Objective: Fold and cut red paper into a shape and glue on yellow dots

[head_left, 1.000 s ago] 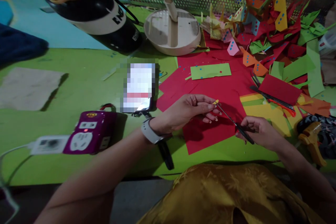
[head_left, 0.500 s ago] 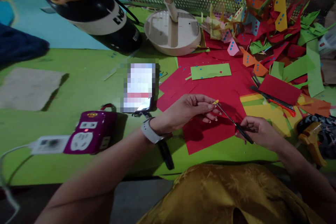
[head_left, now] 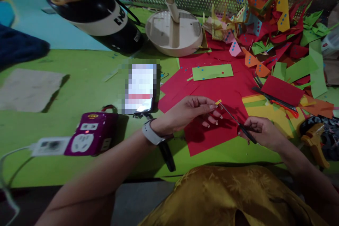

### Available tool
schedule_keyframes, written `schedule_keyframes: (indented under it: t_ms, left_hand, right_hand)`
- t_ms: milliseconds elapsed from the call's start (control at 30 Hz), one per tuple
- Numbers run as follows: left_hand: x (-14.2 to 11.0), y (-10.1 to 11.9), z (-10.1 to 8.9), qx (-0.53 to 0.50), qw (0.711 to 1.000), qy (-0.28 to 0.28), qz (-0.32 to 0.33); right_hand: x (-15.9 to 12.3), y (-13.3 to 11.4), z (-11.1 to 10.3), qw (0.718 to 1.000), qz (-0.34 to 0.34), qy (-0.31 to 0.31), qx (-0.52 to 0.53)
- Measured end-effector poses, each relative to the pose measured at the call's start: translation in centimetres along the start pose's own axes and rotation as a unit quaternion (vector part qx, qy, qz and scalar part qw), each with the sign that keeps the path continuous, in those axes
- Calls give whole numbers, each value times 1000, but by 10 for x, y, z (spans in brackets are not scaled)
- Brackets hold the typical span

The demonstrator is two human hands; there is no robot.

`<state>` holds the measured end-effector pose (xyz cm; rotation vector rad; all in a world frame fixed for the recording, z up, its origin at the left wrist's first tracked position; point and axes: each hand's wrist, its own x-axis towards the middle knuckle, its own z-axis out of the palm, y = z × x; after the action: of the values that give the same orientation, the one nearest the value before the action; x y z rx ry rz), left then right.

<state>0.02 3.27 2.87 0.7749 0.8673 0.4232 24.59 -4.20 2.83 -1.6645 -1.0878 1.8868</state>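
Observation:
Between the thumb and forefinger of my left hand point(head_left: 202, 109) is a tiny piece of yellow paper point(head_left: 218, 102). My right hand point(head_left: 261, 132) grips the dark handle of a slim tool, whose thin metal end points at that piece; it looks like tweezers point(head_left: 234, 118), though a narrow pair of scissors cannot be ruled out. Its tip is at or just beside the yellow paper. Both hands are above a sheet of red paper point(head_left: 212, 137). Behind them lies a green paper strip point(head_left: 212, 72) with small blue and red bits on it.
Folded and cut coloured paper point(head_left: 261, 31) is heaped at the back right, near scissors point(head_left: 275, 99) and a yellow glue gun point(head_left: 314, 141). A phone point(head_left: 140, 88), a purple power socket point(head_left: 91, 134), a black bottle point(head_left: 106, 17) and a round white base point(head_left: 173, 31) stand left and behind.
The tool in my right hand has shifted slightly right, and its tip has drawn back a little from the yellow paper. More of the yellow piece shows; my left hand is nearly still.

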Motion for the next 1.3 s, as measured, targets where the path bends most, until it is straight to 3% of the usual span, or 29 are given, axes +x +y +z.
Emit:
schedule_keyframes:
  t_ms: [900,1100,1300]
  left_hand:
    - [2,-1,-3,-10,1000,-5,-27]
    - [0,1,1,-24,1000,14,-5]
    - [-1,1,3,-43,999,24,2]
  right_hand:
    - [-1,-2,1,1000,5,15,9]
    - [-4,-13,2,1000,-7,22,-8]
    - [-5,-5,2,1000,-18,3,-23]
